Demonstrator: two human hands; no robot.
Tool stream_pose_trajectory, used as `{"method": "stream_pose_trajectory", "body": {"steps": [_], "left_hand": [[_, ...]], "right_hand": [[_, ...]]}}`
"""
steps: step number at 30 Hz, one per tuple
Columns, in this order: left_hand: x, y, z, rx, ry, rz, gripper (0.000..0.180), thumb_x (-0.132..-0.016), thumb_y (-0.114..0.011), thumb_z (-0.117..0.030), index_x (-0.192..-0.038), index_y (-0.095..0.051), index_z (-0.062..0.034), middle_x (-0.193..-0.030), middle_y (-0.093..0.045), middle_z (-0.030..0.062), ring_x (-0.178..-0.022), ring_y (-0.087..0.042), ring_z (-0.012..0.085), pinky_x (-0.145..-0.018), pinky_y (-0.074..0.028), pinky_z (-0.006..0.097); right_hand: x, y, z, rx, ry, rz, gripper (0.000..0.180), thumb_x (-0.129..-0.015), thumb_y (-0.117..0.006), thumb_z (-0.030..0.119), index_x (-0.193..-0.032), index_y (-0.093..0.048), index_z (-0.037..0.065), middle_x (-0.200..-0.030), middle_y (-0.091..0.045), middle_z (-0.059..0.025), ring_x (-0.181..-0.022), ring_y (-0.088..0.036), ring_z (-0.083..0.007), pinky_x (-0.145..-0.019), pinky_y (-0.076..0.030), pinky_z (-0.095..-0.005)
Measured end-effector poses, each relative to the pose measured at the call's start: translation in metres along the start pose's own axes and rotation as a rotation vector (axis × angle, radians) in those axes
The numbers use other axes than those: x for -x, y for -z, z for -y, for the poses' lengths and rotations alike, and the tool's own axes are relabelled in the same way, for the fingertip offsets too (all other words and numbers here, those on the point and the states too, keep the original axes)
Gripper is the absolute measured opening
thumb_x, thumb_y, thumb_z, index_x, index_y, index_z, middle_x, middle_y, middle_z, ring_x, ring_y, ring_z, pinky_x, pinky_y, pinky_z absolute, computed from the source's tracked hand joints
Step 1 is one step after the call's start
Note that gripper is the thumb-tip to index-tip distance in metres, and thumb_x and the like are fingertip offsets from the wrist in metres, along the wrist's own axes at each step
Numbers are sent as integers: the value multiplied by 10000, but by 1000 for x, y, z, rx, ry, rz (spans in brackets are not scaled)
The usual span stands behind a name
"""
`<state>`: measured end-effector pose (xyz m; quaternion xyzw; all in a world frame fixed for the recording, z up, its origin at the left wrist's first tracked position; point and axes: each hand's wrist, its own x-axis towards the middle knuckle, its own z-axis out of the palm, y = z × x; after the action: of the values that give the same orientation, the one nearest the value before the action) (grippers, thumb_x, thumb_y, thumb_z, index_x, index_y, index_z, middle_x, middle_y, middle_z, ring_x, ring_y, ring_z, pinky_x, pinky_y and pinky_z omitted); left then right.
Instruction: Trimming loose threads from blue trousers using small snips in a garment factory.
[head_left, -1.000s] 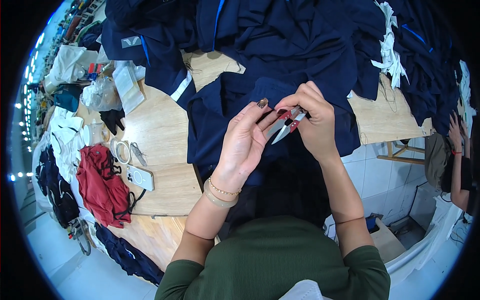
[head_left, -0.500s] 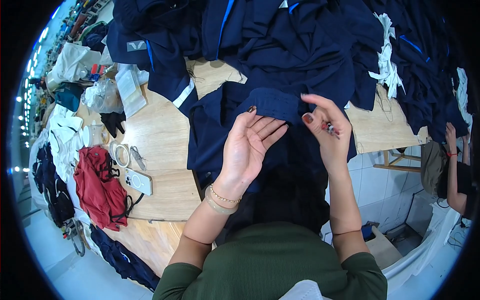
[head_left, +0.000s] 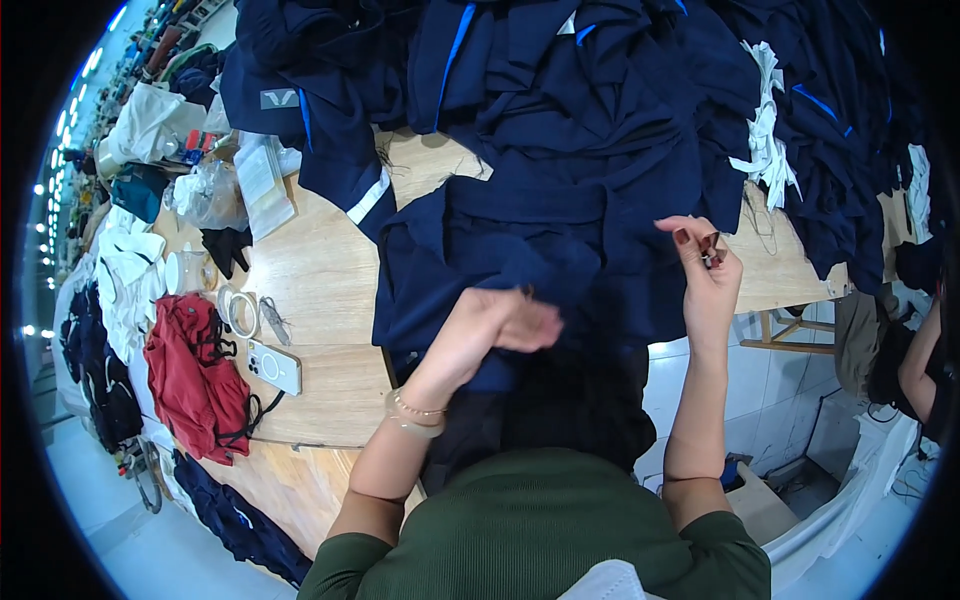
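— Apart now, those two hands: a second ago they met over the cloth, pinching at one spot with the small snips between them. Now the left hand has dropped flat onto the navy garment, and the right hand has swung out to the right and lifted clear.

— Is the right one holding anything?

— Yes, its fingers are closed around small thread snips, held up off the fabric. The left is open, palm down, pressing or smoothing the cloth; it grips nothing that I can see.

— So the trimming at that spot looks finished?

— That's my reading: the blade is away from the cloth and the flat hand seems to be sweeping or checking the area.

— Where does the garment lie?

— Near edge of the wooden surface, hanging partly over toward the person, straight ahead.

— And around it?

— To the left, a phone beside a red garment, then a tape roll. Farther left, plastic bags. At the far side, a big heap of navy clothing, with white strips to the right.
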<state>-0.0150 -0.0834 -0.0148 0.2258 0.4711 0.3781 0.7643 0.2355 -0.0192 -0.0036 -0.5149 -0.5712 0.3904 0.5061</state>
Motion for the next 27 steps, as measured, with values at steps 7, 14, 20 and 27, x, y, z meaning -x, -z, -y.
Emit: {"method": "stream_pose_trajectory", "body": {"steps": [7, 14, 20, 27], "left_hand": [[-4, 29, -23, -1147, -546, -887, 275, -853, -758, -221, -991, -628, -22, -746, -607, 87, -658, -602, 209, -596, -486, 313], [-48, 70, -23, -1318, -513, -1003, 348, -830, -747, -192, -1103, -626, -12, -860, -668, 149, -848, -683, 356, -708, -539, 429], [-9, 115, -41, -30, -269, -441, 212, -967, -591, -68, -1121, -653, 63, -1035, -722, 98, -889, -719, 183, -768, -596, 299], [57, 117, -59, 626, -308, -286, 251, -990, -491, -110, -1126, -640, 40, -1115, -705, 167, -1006, -704, 286, -907, -580, 393]], "right_hand": [[12, -31, 0, 448, 59, -121, 345, -815, -799, 193, -881, -520, 2, -770, -586, -83, -664, -552, -211, -627, -448, -348], [2, -45, -30, 818, -145, -36, 304, -843, -701, 150, -1038, -506, 21, -944, -613, -202, -894, -627, -415, -718, -491, -503], [-13, 6, -42, 436, 117, -100, 141, -903, -623, 32, -1033, -616, -22, -911, -628, -122, -763, -609, -282, -671, -465, -354], [-26, 46, 27, -925, -674, -327, 201, -1036, -520, 153, -1202, -619, 99, -1035, -675, -29, -906, -648, -147, -856, -534, -331]]}}
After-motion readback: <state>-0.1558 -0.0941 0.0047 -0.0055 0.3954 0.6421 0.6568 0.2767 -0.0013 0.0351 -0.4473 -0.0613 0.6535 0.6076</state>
